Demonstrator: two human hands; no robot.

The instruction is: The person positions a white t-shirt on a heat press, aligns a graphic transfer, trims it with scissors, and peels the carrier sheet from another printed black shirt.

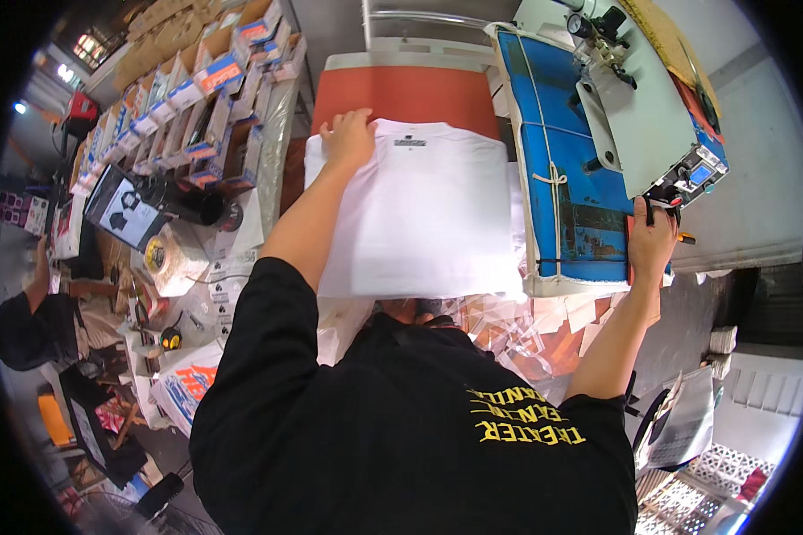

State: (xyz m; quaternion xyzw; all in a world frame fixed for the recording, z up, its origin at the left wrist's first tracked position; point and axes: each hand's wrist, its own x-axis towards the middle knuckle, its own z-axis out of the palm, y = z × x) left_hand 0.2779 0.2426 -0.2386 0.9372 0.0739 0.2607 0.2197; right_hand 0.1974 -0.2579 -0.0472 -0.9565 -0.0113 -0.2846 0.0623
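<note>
L hand (351, 143): fingers splayed at white shirt (424, 218) top edge; R hand (653, 234): fingers curled at blk handle (664, 202), can't tell if gripped.

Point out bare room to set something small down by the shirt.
Free: a strip of red board, between the white shirt and the pale far edge, right of the left hand. The shirt's middle is uncovered too. Crowded: left side, packed with boxes; blue board, crossed by cord.

Bright light nearly bleaches the white shirt (424, 214), and fisheye distortion bends the edges.
</note>
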